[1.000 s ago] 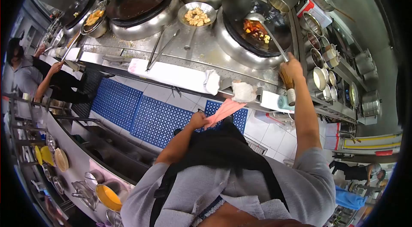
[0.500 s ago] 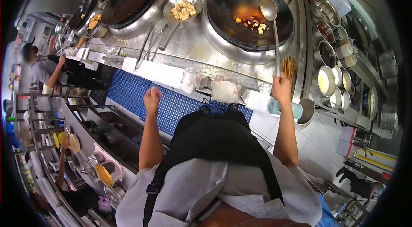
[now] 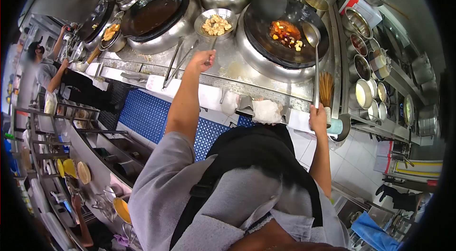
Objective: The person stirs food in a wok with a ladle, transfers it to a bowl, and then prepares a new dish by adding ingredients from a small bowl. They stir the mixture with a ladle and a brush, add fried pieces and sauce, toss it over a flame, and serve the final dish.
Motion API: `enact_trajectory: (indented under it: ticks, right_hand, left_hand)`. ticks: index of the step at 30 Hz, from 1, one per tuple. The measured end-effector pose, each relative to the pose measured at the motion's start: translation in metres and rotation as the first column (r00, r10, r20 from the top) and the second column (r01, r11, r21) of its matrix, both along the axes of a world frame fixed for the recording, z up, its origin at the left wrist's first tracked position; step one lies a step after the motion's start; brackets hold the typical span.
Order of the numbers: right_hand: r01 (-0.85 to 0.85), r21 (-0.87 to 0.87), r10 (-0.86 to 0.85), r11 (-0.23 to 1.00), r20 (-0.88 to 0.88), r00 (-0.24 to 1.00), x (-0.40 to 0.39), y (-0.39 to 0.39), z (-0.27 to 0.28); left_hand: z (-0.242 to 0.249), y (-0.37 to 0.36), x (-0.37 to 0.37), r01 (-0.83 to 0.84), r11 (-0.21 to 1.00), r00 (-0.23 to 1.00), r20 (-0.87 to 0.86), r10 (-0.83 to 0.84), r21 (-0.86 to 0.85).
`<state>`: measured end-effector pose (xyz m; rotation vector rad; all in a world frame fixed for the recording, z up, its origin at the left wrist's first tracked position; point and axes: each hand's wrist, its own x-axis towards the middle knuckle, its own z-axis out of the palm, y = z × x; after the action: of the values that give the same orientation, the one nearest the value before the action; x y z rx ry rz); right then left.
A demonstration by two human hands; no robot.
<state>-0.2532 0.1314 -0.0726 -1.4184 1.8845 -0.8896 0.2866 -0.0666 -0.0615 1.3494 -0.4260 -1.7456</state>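
My left hand [image 3: 202, 62] is closed round the handle of a metal strainer [image 3: 201, 28], which holds pale cooked pieces [image 3: 216, 25]. My right hand [image 3: 318, 119] grips the end of a long ladle [image 3: 317, 73]. The ladle's bowl rests inside the black wok [image 3: 266, 49] at its right side. Red sauce [image 3: 280, 28] with yellow and dark pieces lies in the wok, left of the ladle bowl. A dark blurred round patch covers the wok's upper left.
Left of the strainer is another wok [image 3: 154, 13] with dark liquid. A bamboo brush [image 3: 326, 87] stands beside the ladle handle. White cloths [image 3: 266, 111] lie along the front edge. Bowls [image 3: 363, 94] line the right shelf. A person [image 3: 47, 68] is at the far left.
My left hand has moved up and right from the counter front to the strainer handle and closed on it. The view has shifted; my right hand still holds the ladle.
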Motion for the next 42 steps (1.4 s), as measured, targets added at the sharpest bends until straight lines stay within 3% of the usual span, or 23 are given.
enact_trajectory:
  ticks: [3, 6, 9, 13, 14, 17, 20, 23, 27, 28, 31, 33, 35, 39, 41, 42]
  right_hand:
    - [-0.015, -0.030, 0.013, 0.999, -0.070, 0.997, -0.011, -0.001, -0.009]
    - [0.004, -0.011, -0.005, 1.000, -0.075, 0.997, -0.005, -0.005, -0.005]
    - [0.029, 0.035, -0.028, 0.999, -0.016, 0.999, 0.004, -0.009, 0.004]
    - [0.066, 0.101, -0.045, 0.993, -0.196, 0.980, 0.009, -0.022, -0.001]
    - [0.062, 0.096, -0.041, 0.993, -0.208, 0.977, 0.009, -0.023, 0.001]
    - [0.068, 0.091, -0.047, 0.994, -0.212, 0.976, 0.018, -0.022, 0.009]
    - [0.067, 0.070, -0.051, 0.995, -0.211, 0.976, 0.020, -0.017, 0.018]
    - [0.036, -0.021, -0.041, 0.999, -0.277, 0.960, 0.020, -0.012, 0.019]
    - [0.060, 0.048, -0.051, 0.997, -0.171, 0.984, 0.020, -0.015, 0.017]
    - [0.017, -0.009, -0.018, 1.000, -0.209, 0.978, 0.016, -0.015, 0.011]
    - [0.029, 0.063, -0.034, 0.998, 0.085, 0.996, 0.011, -0.015, 0.009]
    - [0.050, 0.051, -0.061, 0.997, 0.245, 0.968, 0.010, -0.012, 0.014]
    - [0.030, -0.014, -0.026, 0.999, 0.251, 0.968, -0.001, -0.012, 0.006]
    - [-0.016, -0.057, 0.024, 0.998, 0.128, 0.992, -0.010, -0.009, 0.017]
    - [0.026, -0.035, -0.017, 0.999, 0.248, 0.969, -0.005, -0.008, 0.019]
    - [0.044, -0.022, -0.036, 0.999, 0.302, 0.953, -0.003, -0.005, 0.022]
  left_hand:
    - [0.005, 0.019, -0.015, -0.078, 0.997, 0.996, -0.039, 0.078, -0.008]
    - [0.035, 0.062, -0.032, -0.068, 0.982, 0.996, 0.050, 0.078, -0.174]
    - [0.066, 0.086, -0.051, -0.015, 0.961, 0.979, 0.192, 0.071, -0.275]
    - [0.092, 0.095, -0.082, 0.129, 0.921, 0.916, 0.400, 0.031, -0.366]
    - [0.093, 0.093, -0.089, 0.184, 0.926, 0.882, 0.471, -0.007, -0.329]
    - [0.080, 0.083, -0.114, 0.335, 0.822, 0.522, 0.817, 0.245, -0.460]
    - [0.082, 0.078, -0.134, 0.274, 0.833, 0.432, 0.835, 0.339, -0.480]
    - [0.090, 0.072, -0.140, 0.264, 0.794, 0.432, 0.803, 0.410, -0.548]
    - [0.098, 0.064, -0.127, 0.178, 0.778, 0.544, 0.719, 0.432, -0.602]
    - [0.095, 0.066, -0.121, 0.132, 0.764, 0.552, 0.687, 0.473, -0.632]
    - [0.134, 0.115, -0.104, 0.130, 0.814, 0.355, 0.793, 0.495, -0.567]
    - [0.137, 0.158, -0.094, 0.229, 0.808, 0.166, 0.840, 0.517, -0.543]
    - [0.125, 0.197, -0.091, 0.172, 0.918, 0.118, 0.933, 0.341, -0.357]
    - [0.089, 0.233, -0.087, 0.220, 0.960, 0.000, 0.984, 0.180, -0.175]
    - [0.089, 0.229, -0.089, 0.175, 0.976, -0.017, 0.990, 0.139, -0.134]
    - [0.091, 0.225, -0.089, 0.118, 0.979, 0.072, 0.985, 0.157, -0.164]
